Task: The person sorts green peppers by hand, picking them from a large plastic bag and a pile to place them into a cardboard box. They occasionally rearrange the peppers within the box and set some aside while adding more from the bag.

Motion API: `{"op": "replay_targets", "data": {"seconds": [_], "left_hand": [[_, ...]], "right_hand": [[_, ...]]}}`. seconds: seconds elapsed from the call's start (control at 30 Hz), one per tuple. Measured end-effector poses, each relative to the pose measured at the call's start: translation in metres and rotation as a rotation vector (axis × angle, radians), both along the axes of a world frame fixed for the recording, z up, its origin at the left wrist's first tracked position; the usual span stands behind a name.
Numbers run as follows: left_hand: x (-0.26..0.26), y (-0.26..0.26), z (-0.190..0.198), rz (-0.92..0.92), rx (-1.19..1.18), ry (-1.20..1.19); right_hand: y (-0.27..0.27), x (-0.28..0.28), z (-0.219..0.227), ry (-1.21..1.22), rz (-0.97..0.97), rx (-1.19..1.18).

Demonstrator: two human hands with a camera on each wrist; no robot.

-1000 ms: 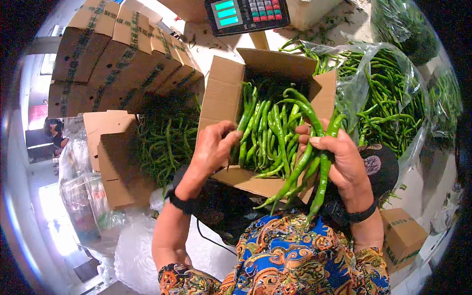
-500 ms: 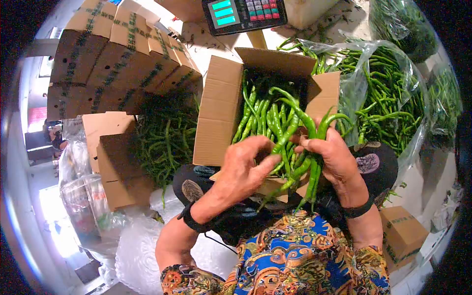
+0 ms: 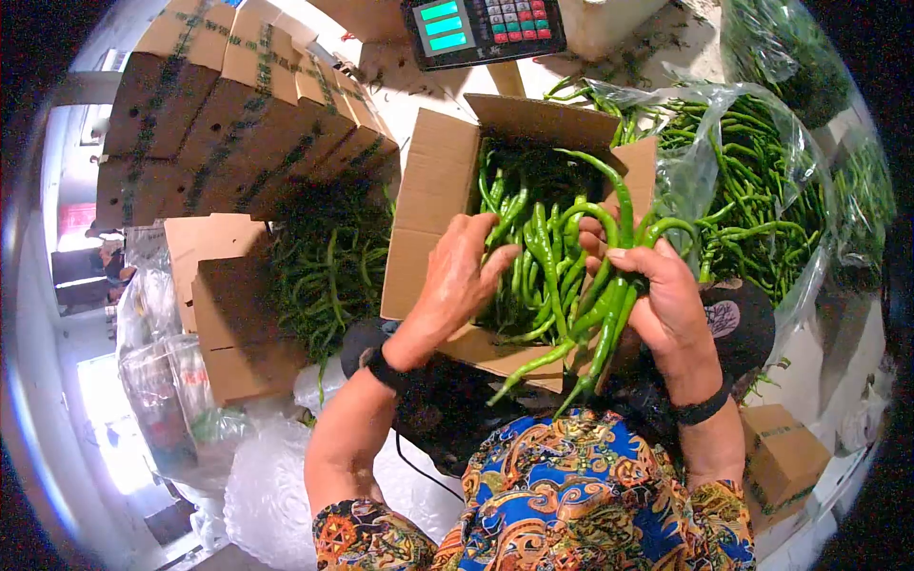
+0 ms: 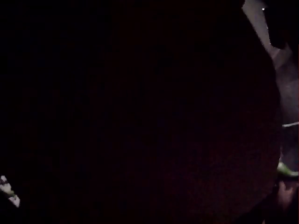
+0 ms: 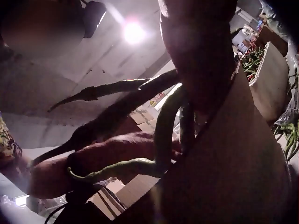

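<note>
My right hand (image 3: 662, 300) grips a bunch of long green chili peppers (image 3: 605, 319) over the right front of an open cardboard box (image 3: 428, 205). Their curved stem ends stick up past the thumb, and the tips hang toward the patterned shirt. In the right wrist view, several of the held chili peppers (image 5: 161, 126) show with the left forearm beyond. My left hand (image 3: 452, 281) reaches over the box's left side, thumb and index finger apart, fingertips right at the chili peppers (image 3: 538, 252) lying inside. The left wrist view is almost black.
A clear plastic bag (image 3: 709, 119) full of chili peppers lies right of the box. At left, another carton (image 3: 243, 305) stands beside a dark heap of peppers (image 3: 333, 266), below stacked taped boxes (image 3: 219, 105). A scale display (image 3: 481, 29) stands at the back.
My left hand first moved right toward the bunch, then back left over the box. The right hand keeps its grip near the same place, and the held peppers have shifted.
</note>
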State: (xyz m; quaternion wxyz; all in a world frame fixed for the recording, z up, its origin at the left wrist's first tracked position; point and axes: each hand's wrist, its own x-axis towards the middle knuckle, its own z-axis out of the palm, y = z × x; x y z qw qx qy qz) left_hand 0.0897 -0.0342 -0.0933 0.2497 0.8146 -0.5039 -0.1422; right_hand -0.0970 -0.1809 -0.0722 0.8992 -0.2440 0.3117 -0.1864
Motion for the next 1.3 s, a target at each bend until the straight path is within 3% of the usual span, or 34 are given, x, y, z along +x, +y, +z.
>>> {"op": "replay_targets", "data": {"seconds": [0.13, 0.17, 0.2, 0.3, 0.4, 0.47, 0.5, 0.53, 0.6, 0.73, 0.87, 0.9, 0.97, 1.0, 1.1, 1.13, 1.3], "left_hand": [[-0.036, -0.009, 0.047, -0.147, 0.185, 0.823], [-0.049, -0.007, 0.050, -0.106, 0.238, 0.958], [-0.056, -0.007, 0.049, -0.159, 0.163, 0.823], [-0.063, -0.009, 0.048, -0.064, 0.229, 0.873], [-0.064, -0.008, 0.032, 0.043, 0.128, 1.069], [-0.071, -0.007, 0.027, 0.020, -0.054, 0.863], [-0.068, -0.008, 0.031, 0.040, 0.035, 0.761], [-0.065, -0.008, 0.029, 0.058, -0.052, 0.755], [-0.050, -0.010, 0.036, 0.200, 0.036, 1.054], [-0.044, -0.003, 0.028, 0.116, -0.017, 1.056], [-0.053, -0.007, 0.024, 0.211, -0.057, 1.202], [-0.053, -0.009, 0.023, 0.210, -0.056, 1.202], [-0.052, -0.013, 0.023, 0.107, 0.063, 0.889], [-0.052, -0.013, 0.018, 0.108, 0.063, 0.888], [-0.052, -0.016, 0.009, 0.287, -0.201, 0.281], [-0.051, -0.019, 0.019, 0.334, -0.279, 0.257], [-0.067, -0.024, 0.017, -0.155, -0.315, 0.027]], "right_hand": [[0.002, 0.004, -0.007, -0.079, 0.019, 0.069], [0.002, 0.006, -0.005, -0.111, 0.034, 0.076], [0.003, 0.008, -0.004, -0.143, 0.047, 0.082], [0.006, 0.013, -0.009, -0.149, 0.067, 0.058], [0.013, 0.019, -0.016, -0.145, 0.057, 0.092], [0.015, 0.020, -0.023, -0.062, 0.092, 0.035], [0.015, 0.022, -0.022, -0.062, 0.092, 0.072], [0.013, 0.020, -0.024, -0.061, 0.093, 0.074], [0.011, 0.016, -0.029, -0.143, 0.140, 0.122], [0.011, 0.018, -0.021, -0.134, 0.160, 0.163], [0.011, 0.017, -0.025, -0.121, 0.211, 0.098], [0.011, 0.017, -0.024, -0.136, 0.179, 0.125], [0.011, 0.016, -0.030, -0.191, 0.132, 0.166], [0.011, 0.017, -0.032, -0.193, 0.133, 0.166], [0.011, 0.016, -0.034, -0.206, 0.110, 0.229], [0.011, 0.016, -0.034, -0.232, 0.111, 0.254], [0.009, 0.016, -0.038, -0.313, 0.095, 0.281]]}}
